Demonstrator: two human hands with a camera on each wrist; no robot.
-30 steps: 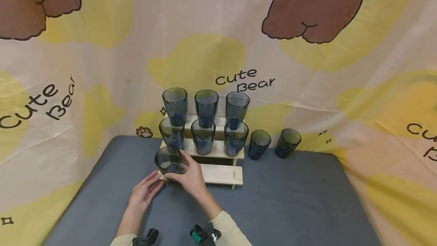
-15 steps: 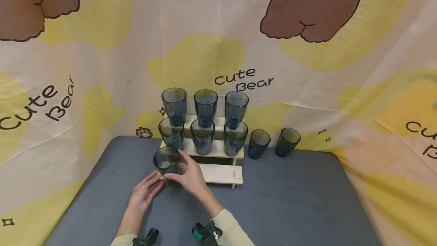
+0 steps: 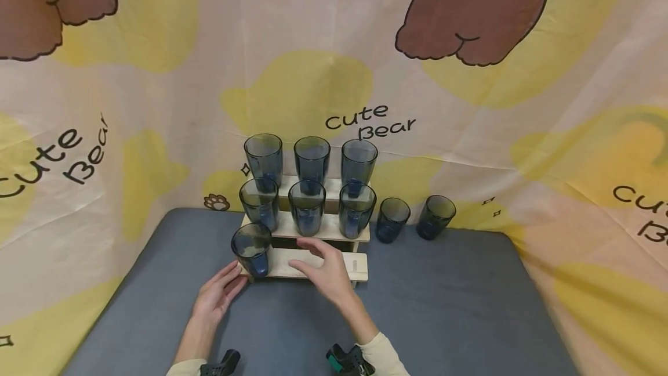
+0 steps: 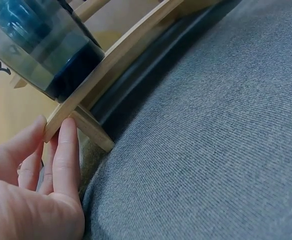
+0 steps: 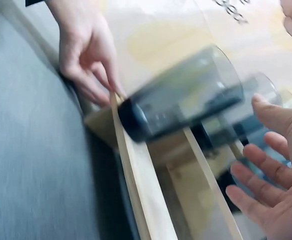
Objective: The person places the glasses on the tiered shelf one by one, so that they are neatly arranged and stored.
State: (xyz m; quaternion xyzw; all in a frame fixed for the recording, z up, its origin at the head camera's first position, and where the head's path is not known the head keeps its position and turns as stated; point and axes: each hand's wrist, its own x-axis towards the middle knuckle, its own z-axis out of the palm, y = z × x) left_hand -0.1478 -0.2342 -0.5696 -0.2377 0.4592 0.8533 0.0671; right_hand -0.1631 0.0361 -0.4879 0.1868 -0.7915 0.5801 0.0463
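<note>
A blue-grey drinking glass (image 3: 253,251) stands upright at the left end of the lowest step of the wooden tiered stand (image 3: 334,263). With thumb and fingertips, my left hand (image 3: 214,297) pinches that step's left end; the left wrist view shows the thumb (image 4: 28,137) on one side of the board and a finger against its underside near the leg. My right hand (image 3: 329,271) is over the same step, apart from the glass to its right. Its fingers are spread and hold nothing. In the right wrist view, the glass (image 5: 181,100) leans with the tilted camera.
Three glasses (image 3: 307,208) stand in a row on the middle step, and three more (image 3: 312,158) on the top step. Two shorter dark glasses (image 3: 393,220) are on the grey table (image 3: 443,306), right of the stand. A patterned cloth (image 3: 469,132) hangs behind.
My right hand has let go of the glass and moved right, its fingers opening. The glass now stands on the step by itself. My left hand keeps its hold on the stand's end.
</note>
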